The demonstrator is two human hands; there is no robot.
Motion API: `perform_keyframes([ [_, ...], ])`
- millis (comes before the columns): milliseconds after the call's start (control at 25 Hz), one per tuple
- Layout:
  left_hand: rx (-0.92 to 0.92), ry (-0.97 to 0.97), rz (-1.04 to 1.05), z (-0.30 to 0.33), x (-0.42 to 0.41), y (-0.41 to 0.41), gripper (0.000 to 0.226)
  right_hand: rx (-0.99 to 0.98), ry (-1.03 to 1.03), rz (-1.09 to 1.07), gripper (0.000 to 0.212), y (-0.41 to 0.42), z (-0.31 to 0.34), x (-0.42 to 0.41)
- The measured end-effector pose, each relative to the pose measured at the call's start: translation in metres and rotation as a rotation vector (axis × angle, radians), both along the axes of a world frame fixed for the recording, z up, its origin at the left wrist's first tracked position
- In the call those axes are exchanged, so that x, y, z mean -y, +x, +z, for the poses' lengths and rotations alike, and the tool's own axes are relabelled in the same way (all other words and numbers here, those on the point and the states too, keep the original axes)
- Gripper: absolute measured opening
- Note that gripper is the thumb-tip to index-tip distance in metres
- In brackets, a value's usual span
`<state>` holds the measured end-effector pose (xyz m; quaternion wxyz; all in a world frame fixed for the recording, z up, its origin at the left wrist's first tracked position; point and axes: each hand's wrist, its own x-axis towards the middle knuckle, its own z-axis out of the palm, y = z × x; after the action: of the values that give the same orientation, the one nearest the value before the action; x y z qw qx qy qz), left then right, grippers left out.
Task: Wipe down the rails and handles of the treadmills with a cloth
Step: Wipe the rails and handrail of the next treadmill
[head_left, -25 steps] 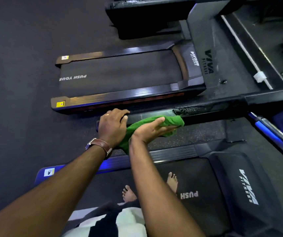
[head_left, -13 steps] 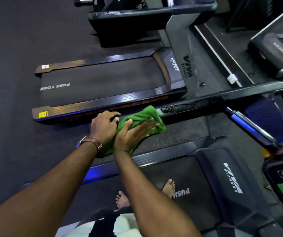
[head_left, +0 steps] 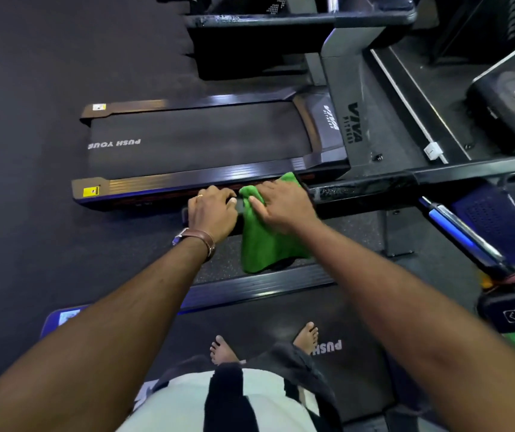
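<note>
1. A green towelling cloth (head_left: 265,244) lies draped over the black treadmill handrail (head_left: 359,193), hanging down its near side.
2. The right hand (head_left: 284,204) presses it down, fingers stretched flat.
3. Just beside it, the left hand (head_left: 211,210) curls its fingers round the rail's end.
4. A brown leather watch strap (head_left: 206,238) circles that wrist.

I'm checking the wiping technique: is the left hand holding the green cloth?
No, the left hand grips the bare rail beside the cloth, which the right hand presses onto the rail.
</note>
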<state>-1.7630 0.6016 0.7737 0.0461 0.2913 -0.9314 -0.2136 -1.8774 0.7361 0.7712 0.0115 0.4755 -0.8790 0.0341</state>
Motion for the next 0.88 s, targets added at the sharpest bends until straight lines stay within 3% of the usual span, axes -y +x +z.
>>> perform_keyframes([
  [40, -0.004, 0.002, -0.005, -0.001, 0.000, 0.001, 0.026, 0.001, 0.019, -0.006, 0.044, -0.014, 0.003, -0.014],
  [160, 0.045, -0.062, -0.010, -0.001, -0.003, -0.003, 0.028, 0.126, 0.193, -0.383, 0.056, -0.045, 0.012, -0.004],
  [200, 0.068, -0.091, -0.015, -0.001, -0.006, -0.007, 0.030, 0.191, 0.251, -0.396, 0.058, -0.043, 0.011, 0.014],
  [280, 0.101, -0.104, -0.063, 0.002, -0.012, -0.017, 0.034, 0.232, 0.224, -0.248, 0.057, -0.025, 0.009, 0.031],
  [360, 0.100, -0.097, -0.126, 0.001, -0.011, -0.021, 0.034, 0.146, 0.090, -0.114, 0.056, -0.021, 0.006, 0.007],
  [440, 0.091, -0.123, -0.162, -0.002, -0.007, -0.018, 0.034, 0.132, 0.164, -0.206, 0.061, -0.046, 0.010, -0.017],
  [560, 0.113, -0.117, -0.202, 0.001, -0.012, -0.024, 0.030, 0.447, 0.543, -0.255, 0.050, -0.089, 0.016, 0.013],
  [680, 0.132, -0.062, -0.197, 0.004, -0.021, -0.038, 0.030, 0.672, 0.609, -0.146, 0.036, -0.088, 0.015, 0.053],
  [760, 0.133, -0.050, -0.177, 0.002, -0.022, -0.041, 0.032, 0.553, 0.511, -0.043, 0.042, -0.080, 0.010, 0.045],
  [880, 0.106, -0.075, -0.206, -0.003, -0.024, -0.046, 0.034, 0.063, -0.001, 0.057, 0.047, -0.050, -0.002, -0.027],
])
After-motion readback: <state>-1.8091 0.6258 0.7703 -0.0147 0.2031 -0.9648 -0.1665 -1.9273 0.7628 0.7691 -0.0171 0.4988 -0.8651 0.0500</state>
